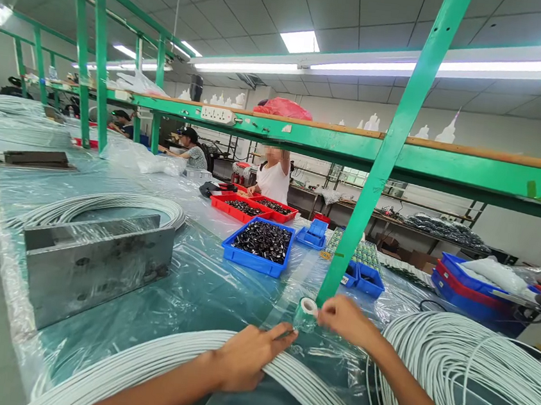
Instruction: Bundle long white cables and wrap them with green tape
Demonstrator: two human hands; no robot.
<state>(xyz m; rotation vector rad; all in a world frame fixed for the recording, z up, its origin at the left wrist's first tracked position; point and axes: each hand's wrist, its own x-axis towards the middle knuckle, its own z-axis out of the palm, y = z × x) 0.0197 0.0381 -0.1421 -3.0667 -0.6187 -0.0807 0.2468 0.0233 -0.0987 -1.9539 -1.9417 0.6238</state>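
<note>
My left hand (247, 356) is wrapped round a thick bundle of white cable (147, 360) that arcs across the near edge of the bench; its forefinger points toward the roll. My right hand (346, 319) pinches a small roll of clear film (306, 314) held just above the bundle. A strip of the film runs from the roll to the cable under my left fingers.
A second coil of white cable (470, 372) lies at right, a third (106, 206) at left behind a metal block (95, 261). A green post (392, 144) rises just beyond my hands. Blue trays (261, 243) and red trays (245, 207) hold dark parts. People work farther back.
</note>
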